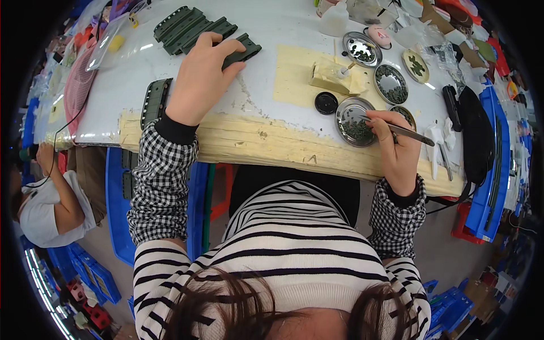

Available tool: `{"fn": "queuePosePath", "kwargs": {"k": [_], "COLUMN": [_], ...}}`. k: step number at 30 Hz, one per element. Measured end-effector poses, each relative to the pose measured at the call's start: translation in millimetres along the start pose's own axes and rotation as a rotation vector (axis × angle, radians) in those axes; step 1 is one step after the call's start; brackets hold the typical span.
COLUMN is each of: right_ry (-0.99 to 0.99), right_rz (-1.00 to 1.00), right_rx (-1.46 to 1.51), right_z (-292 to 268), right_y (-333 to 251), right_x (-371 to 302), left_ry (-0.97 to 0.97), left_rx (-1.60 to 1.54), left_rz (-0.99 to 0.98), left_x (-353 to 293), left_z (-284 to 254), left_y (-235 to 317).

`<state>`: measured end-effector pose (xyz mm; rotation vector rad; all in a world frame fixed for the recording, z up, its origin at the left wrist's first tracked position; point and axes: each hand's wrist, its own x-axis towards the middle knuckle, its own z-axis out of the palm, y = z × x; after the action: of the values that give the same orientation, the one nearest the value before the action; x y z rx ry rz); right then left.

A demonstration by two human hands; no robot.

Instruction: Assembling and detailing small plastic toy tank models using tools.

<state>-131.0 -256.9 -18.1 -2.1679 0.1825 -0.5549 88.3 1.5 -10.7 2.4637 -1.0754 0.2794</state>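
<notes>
My left hand (204, 73) reaches to the back left of the table, its thumb and fingers round the near end of a dark green ribbed plastic piece (245, 49). Several like green pieces (190, 29) lie side by side just beyond it. Another green piece (155, 101) rests by my left wrist. With my right hand (399, 147) I hold metal tweezers (409, 134), slanted, their tips over a round metal dish (342, 131) of tiny dark green bits (358, 129). Whether the tips grip a bit is too small to tell.
Beside the dish are a black round cap (326, 103), a yellow-wrapped block (331, 76) and more dishes of green bits (391, 85). A black pouch (476, 133) lies right. A blue crate (118, 209) stands below the table's taped edge (272, 141). Another person (56, 209) sits at left.
</notes>
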Motion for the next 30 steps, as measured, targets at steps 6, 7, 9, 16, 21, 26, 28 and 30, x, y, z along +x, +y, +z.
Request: {"fn": "queuePosePath", "kwargs": {"k": [6, 7, 9, 16, 21, 26, 28, 30], "right_ry": [-0.073, -0.084, -0.106, -0.194, -0.251, -0.183, -0.158, -0.135], "right_rz": [-0.082, -0.087, -0.095, -0.121, -0.139, -0.030, -0.002, -0.003], "right_rx": [-0.066, -0.081, -0.116, -0.100, -0.083, 0.053, 0.130, 0.206], "right_z": [-1.6, -1.5, -2.1, -7.4, -7.6, -5.6, -4.7, 0.9], "right_y": [-3.6, -4.8, -6.2, -5.0, -4.3, -7.4, -23.5, -42.5], "right_x": [12.9, 15.5, 19.2, 29.8, 35.4, 28.3, 25.2, 22.4], "left_ry": [0.162, 0.188, 0.231, -0.046, -0.041, 0.028, -0.053, -0.105], "left_rx": [0.014, -0.312, -0.965, -1.977, -1.718, -1.657, -1.559, -1.522], "left_rz": [0.116, 0.039, -0.124, -0.557, -0.673, -0.561, -0.492, -0.487], "left_x": [2.9, 3.7, -0.4, -41.0, -63.4, -66.7, -69.4, -68.1], "left_z": [-9.3, -11.6, -20.6, -21.7, -2.1, 4.1, 11.0, 13.9], "left_y": [4.2, 8.2, 23.7, 63.2, 95.6, 108.5, 104.9, 106.3]}}
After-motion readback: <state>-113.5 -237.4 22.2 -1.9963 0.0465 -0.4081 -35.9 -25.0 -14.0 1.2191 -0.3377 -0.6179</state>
